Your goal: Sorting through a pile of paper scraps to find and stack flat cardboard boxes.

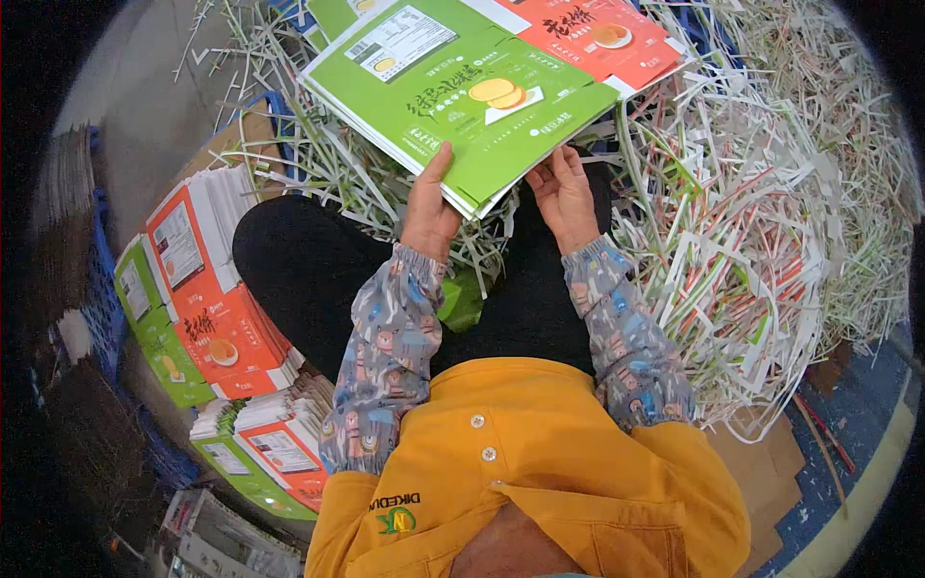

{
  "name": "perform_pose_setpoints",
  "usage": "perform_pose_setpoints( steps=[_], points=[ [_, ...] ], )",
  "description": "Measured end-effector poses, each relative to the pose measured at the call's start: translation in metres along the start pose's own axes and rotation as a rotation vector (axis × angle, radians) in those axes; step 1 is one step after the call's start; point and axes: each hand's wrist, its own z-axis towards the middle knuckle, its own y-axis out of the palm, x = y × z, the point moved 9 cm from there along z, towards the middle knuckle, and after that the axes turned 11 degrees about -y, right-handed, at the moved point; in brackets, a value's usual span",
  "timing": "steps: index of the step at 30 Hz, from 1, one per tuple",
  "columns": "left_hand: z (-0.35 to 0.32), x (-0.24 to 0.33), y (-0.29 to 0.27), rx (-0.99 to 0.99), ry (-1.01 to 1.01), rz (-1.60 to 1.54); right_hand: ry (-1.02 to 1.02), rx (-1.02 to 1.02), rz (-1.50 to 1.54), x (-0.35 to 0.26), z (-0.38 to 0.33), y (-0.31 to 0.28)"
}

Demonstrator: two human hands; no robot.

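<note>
In the head view we see thin, curled paper strips (732, 222) tangled in a springy heap at right, and flat, square-edged card stacks (214, 279) at left. The green printed stack (482, 106) at upper centre looks smooth, with white layered edges, a pale label panel and pictured yellow rounds. We see its near corner gripped by the left hand (432, 207), thumb on top; the right hand (566, 197) bends its fingers against the near edge, though we cannot tell whether they pinch it.
</note>
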Motion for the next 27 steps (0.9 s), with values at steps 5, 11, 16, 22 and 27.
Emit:
perform_pose_setpoints(
  steps=[5,11,16,22,27],
  points=[
    [-0.001,0.000,0.003,-0.003,0.003,0.002,0.014,-0.006,-0.069,-0.005,-0.002,0.004],
    [0.000,-0.003,-0.001,0.033,0.005,0.046,0.057,0.091,-0.351,-0.011,0.000,0.007],
    [-0.002,0.001,-0.002,0.080,0.059,0.110,0.049,0.129,-0.677,-0.023,-0.001,0.005],
    [-0.006,0.006,-0.004,0.119,0.095,0.115,0.175,0.034,-0.920,-0.029,-0.001,-0.002],
    [-0.010,0.004,-0.004,0.166,0.117,0.122,0.202,0.030,-1.041,-0.035,-0.001,-0.006]
  ],
)
